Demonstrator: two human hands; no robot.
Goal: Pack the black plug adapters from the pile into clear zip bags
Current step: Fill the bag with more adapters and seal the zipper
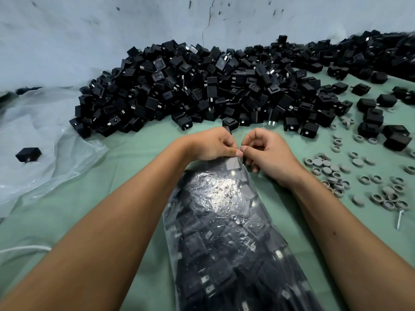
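Note:
A clear zip bag (226,232) packed with black plug adapters lies on the green table, running from the bottom edge up to my hands. My left hand (211,143) and my right hand (265,151) meet at the bag's far end, each pinching its top edge between thumb and fingers. A large pile of black plug adapters (202,90) spreads across the table just beyond my hands, against the grey wall.
Crumpled clear plastic sheeting (40,140) lies at the left with one lone adapter (28,154) on it. Several grey round caps (359,176) and a screw (399,217) are scattered at the right. More adapters (379,117) sit at the far right. A white cord (24,249) lies bottom left.

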